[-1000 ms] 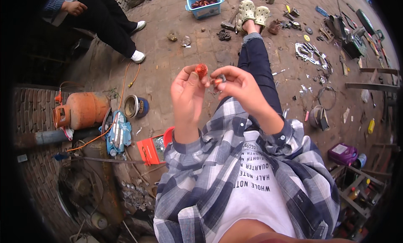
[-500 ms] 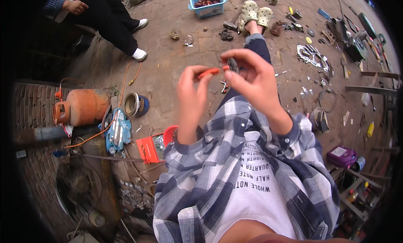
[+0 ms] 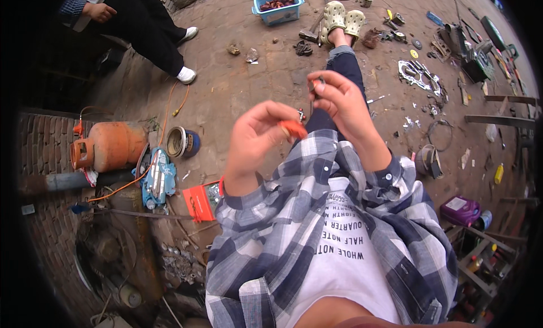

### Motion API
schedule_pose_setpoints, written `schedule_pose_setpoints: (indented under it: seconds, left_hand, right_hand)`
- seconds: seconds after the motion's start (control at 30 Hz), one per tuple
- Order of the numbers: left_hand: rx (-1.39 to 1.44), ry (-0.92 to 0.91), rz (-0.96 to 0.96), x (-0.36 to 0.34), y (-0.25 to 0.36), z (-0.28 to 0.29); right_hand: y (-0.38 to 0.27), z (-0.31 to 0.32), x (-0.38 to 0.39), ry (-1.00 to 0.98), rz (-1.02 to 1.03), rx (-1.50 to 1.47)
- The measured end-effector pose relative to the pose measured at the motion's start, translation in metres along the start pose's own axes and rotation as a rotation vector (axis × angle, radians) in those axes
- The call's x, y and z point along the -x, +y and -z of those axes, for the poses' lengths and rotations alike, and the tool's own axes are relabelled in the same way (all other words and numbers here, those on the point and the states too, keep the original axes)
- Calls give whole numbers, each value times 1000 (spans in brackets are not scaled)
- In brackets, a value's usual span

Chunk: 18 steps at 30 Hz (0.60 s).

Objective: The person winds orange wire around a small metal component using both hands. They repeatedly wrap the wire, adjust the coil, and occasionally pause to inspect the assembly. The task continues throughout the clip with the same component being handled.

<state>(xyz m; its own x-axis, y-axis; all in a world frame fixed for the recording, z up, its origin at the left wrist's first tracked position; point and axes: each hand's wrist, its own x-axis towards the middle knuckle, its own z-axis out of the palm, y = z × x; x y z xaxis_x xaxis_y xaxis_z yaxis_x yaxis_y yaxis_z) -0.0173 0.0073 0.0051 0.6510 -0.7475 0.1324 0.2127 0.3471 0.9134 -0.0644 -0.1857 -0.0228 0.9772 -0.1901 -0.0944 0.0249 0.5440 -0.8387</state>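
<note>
My left hand (image 3: 257, 136) pinches a crumpled red-orange piece (image 3: 293, 130) above my lap. Higher and to the right, my right hand (image 3: 346, 107) is closed on a small dark object with a bit of orange (image 3: 317, 86) on it; its details are too small to tell. The two hands are apart. Below them are my plaid shirt (image 3: 407, 226) and my dark jeans, with cream clogs (image 3: 334, 19) on my feet.
A co-worker (image 3: 153, 33) stands at upper left. A blue bin (image 3: 277, 14) holds dark red pieces. An orange gas cylinder (image 3: 113, 147), a bucket (image 3: 184, 144) and a red box (image 3: 198, 203) are at left. Metal parts and tools (image 3: 418, 73) lie scattered at right.
My hands have separated. My left hand has moved down and a little right with the red-orange piece. My right hand is higher than a second ago, still holding the small dark object.
</note>
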Motion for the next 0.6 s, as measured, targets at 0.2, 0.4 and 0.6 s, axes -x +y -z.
schedule_pose_setpoints:
  seconds: [0.2,0.4,0.6]
  left_hand:
    - [-953,191,-99,-8,-6,-9]
    - [-507,601,-348,-23,-28,-5]
    - [276,398,-237,-19,-28,-7]
  right_hand:
    - [-28,-23,7,-56,218,305]
    - [0,-51,38,38,627,705]
    - [12,-40,32,29,305,186]
